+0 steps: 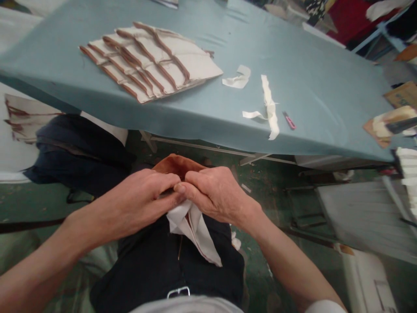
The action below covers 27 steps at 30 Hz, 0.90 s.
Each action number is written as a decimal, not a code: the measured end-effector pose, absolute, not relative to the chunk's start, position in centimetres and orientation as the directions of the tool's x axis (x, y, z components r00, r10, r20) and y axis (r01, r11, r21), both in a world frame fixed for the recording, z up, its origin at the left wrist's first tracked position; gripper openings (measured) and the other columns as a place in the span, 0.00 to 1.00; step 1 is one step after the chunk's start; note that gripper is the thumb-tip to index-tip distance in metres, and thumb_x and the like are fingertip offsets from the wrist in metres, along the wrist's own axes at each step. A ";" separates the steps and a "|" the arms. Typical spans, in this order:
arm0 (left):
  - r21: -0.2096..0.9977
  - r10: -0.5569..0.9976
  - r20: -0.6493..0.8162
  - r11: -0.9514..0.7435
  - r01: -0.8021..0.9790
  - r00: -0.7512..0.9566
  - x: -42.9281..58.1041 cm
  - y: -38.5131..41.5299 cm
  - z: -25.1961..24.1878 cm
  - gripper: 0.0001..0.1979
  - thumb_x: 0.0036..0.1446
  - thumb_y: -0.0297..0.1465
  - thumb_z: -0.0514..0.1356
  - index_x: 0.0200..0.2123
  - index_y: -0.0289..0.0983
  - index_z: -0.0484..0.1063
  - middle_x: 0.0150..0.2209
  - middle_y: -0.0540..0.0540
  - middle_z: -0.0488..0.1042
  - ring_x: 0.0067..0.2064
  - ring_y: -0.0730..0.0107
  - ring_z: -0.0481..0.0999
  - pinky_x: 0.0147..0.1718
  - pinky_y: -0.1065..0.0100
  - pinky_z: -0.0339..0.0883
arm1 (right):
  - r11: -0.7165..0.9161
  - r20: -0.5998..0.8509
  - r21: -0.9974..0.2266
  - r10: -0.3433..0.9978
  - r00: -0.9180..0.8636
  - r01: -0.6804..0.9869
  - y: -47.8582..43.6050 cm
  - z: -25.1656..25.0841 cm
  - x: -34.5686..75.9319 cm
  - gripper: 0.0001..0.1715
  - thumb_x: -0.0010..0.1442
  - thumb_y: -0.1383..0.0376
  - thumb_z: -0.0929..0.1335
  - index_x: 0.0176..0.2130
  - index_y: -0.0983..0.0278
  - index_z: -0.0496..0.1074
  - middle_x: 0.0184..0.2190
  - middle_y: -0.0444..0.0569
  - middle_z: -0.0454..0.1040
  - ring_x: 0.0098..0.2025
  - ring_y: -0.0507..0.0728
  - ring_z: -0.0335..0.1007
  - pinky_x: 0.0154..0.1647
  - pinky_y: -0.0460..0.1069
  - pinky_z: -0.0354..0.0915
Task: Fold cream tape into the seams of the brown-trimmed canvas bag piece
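The blue worktop (319, 104) stretches across the far side, its near edge apart from the hands, with green floor (215, 153) showing in the gap. A stack of folded cloths (153, 61) lies along that edge, left of the white strips (269, 106). Left hand (148, 191) and right hand (216, 191), drawn together, pinch a brown-and-white cloth (202, 239) above the lap. Its long axis runs from the worktop side towards the person, white tip slanting right.

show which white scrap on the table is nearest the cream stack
The curved scrap; the straighter strips lie farther from the cream stack, near the pink tool.
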<state>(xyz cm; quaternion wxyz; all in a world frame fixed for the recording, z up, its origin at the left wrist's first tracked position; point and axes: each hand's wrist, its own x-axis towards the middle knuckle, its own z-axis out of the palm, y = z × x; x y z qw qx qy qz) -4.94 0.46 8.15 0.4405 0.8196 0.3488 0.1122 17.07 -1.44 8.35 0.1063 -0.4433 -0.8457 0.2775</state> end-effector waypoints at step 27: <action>0.972 0.505 -0.228 0.161 0.168 0.833 -5.6 -2.1 7.2 0.16 0.72 0.40 0.56 0.31 0.40 0.63 0.28 0.56 0.58 0.28 0.74 0.57 0.24 0.72 0.57 | -0.461 -0.252 -0.876 0.684 -0.684 -0.139 -3.3 5.7 16.7 0.35 0.56 0.40 0.80 0.27 0.62 0.64 0.22 0.34 0.58 0.24 0.47 0.47 0.24 0.46 0.45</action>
